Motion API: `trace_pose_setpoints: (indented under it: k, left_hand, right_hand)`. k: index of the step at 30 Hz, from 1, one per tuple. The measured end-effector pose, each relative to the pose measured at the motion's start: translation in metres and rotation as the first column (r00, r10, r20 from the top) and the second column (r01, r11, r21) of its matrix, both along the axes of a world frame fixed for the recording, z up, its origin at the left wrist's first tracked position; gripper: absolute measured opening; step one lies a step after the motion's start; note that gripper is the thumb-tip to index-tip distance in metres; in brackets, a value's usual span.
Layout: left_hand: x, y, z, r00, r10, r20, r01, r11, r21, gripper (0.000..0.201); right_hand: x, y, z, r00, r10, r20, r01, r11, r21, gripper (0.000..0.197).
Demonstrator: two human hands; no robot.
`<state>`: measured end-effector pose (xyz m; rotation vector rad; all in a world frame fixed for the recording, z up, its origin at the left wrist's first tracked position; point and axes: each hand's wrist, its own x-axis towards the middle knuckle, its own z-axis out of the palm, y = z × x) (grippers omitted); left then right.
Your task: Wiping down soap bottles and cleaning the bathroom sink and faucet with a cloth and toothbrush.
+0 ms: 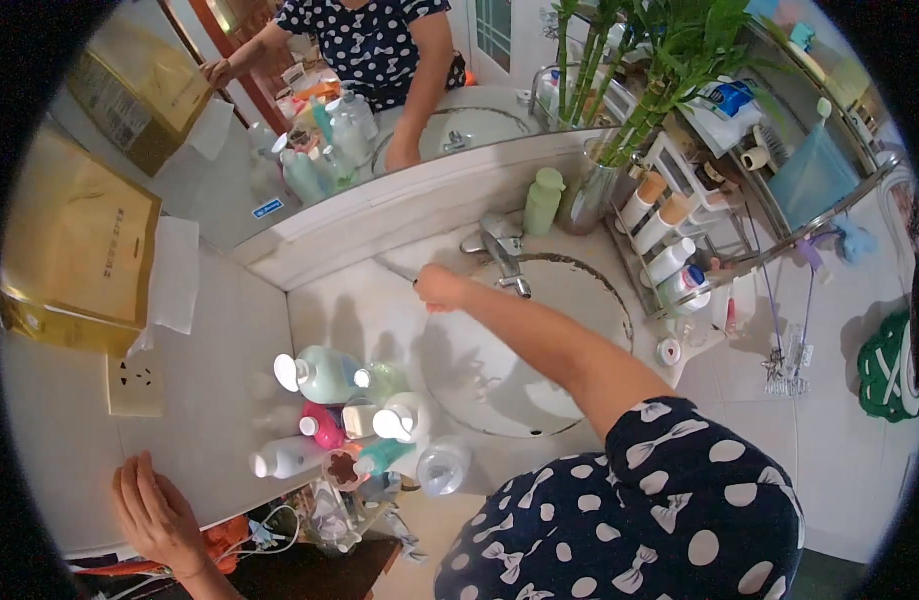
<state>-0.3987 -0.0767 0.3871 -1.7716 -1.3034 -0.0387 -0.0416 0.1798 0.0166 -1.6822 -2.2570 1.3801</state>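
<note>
My right hand point(439, 288) reaches across the white sink point(454, 385) to the counter point(324, 290) at its back left. Its fingers are closed round a slim thing with a thin grey end point(392, 268), which points toward the backsplash; its kind I cannot make out. The faucet point(501, 252) stands just right of that hand. At the lower left, my left hand point(159, 510) rests open with its fingers extended against the white tiled wall point(214, 430).
Bottles, including a pale green pump bottle point(324, 373), crowd the counter's left side. Behind the sink stand a green bottle point(544, 200) and a glass vase point(586, 190) of bamboo. A mirror point(309, 195) spans the back; a rack point(634, 265) of bottles is at right.
</note>
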Motion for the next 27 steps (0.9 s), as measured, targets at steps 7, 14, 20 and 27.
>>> trace_pose_setpoints:
  k: [7,14,20,27]
  left_hand:
    - [-0.007,-0.007,-0.004,0.999,0.04,0.0,-0.04,0.999,-0.012,0.024]
    - [0.003,0.014,-0.002,0.999,-0.042,0.007,0.042,0.999,0.013,0.025]
    - [0.011,0.021,-0.004,0.999,-0.034,-0.003,0.034,0.999,-0.006,0.024]
    - [-0.003,0.014,-0.005,0.999,-0.033,0.034,0.034,0.999,-0.019,0.026]
  right_hand:
    - [0.014,-0.052,-0.051,-0.048,-0.939,-0.341,0.577,0.253,-0.777,0.018]
    - [0.018,-0.058,-0.005,-0.085,-0.954,-0.287,0.566,0.191,-0.802,0.021]
    - [0.057,-0.055,-0.086,0.27,-0.851,-0.45,0.958,0.282,0.041,0.02]
    - [0.076,-0.117,-0.031,0.389,-0.854,-0.346,0.915,0.316,0.251,0.028]
